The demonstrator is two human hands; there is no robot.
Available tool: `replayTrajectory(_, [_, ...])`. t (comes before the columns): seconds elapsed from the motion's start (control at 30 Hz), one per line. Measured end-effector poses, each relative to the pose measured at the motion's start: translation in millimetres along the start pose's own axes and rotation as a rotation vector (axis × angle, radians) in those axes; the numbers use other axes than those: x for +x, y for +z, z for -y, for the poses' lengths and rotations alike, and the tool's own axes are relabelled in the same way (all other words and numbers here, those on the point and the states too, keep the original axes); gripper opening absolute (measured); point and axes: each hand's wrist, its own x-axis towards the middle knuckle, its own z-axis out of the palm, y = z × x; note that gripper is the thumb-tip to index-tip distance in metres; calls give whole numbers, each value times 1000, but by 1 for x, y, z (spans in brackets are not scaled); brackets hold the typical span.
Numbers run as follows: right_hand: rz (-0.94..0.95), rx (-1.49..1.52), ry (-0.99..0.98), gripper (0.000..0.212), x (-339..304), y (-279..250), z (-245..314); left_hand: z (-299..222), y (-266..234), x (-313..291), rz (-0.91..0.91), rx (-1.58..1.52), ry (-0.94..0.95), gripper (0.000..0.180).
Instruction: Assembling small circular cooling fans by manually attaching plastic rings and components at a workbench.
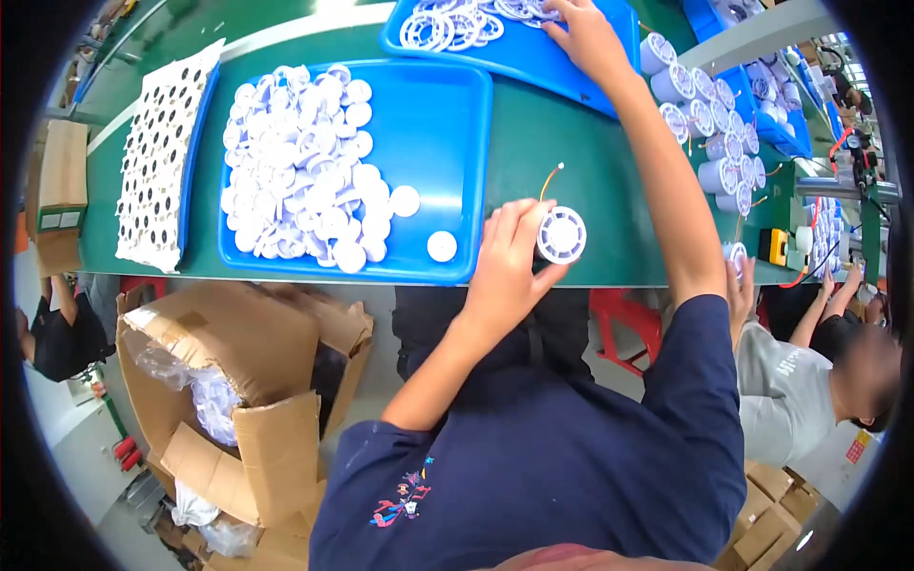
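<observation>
My left hand [509,262] is closed round a white cylindrical housing [562,235] with a slotted ring-shaped face turned up. A thin orange wire with a small white plug [552,179] sticks out from it on the far side. My right arm stretches far forward, and my right hand [583,36] is over the far blue tray [533,68], which holds flat white slotted rings [462,29]. Its thumb and fingers are apart at the rings beside them; the top edge of the picture cuts off part of the hand.
Left of my hands, a blue tray [433,124] holds a heap of white round caps [305,171]. Further left is a white sheet with black dots [162,157]. White wired cylinders [709,105] stand at right, near a co-worker's hand [741,297]. An opened cardboard box [276,428] stands below left.
</observation>
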Motion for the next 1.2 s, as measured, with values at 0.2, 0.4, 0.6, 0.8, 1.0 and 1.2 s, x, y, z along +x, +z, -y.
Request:
replayTrajectory(0.2, [168,134,42,24,-4,-15,35,-3,-7,-4,-10,52,-49,78])
replayTrajectory(0.4, [158,134,118,25,-13,-11,16,-6,-8,0,28,20,-43,79])
replayTrajectory(0.6, [54,151,14,25,-37,-50,13,-7,2,10,52,-58,-34,76])
replayTrajectory(0.8, [268,364,106,28,-127,-183,95,-8,3,29,134,-148,-80,73])
replayTrajectory(1.0, [457,491,193,69,-177,-196,138,-5,9,32,153,-162,-55,80])
replayTrajectory(1.2, [409,498,205,69,-177,-193,146,-6,10,22,137,-156,-74,90])
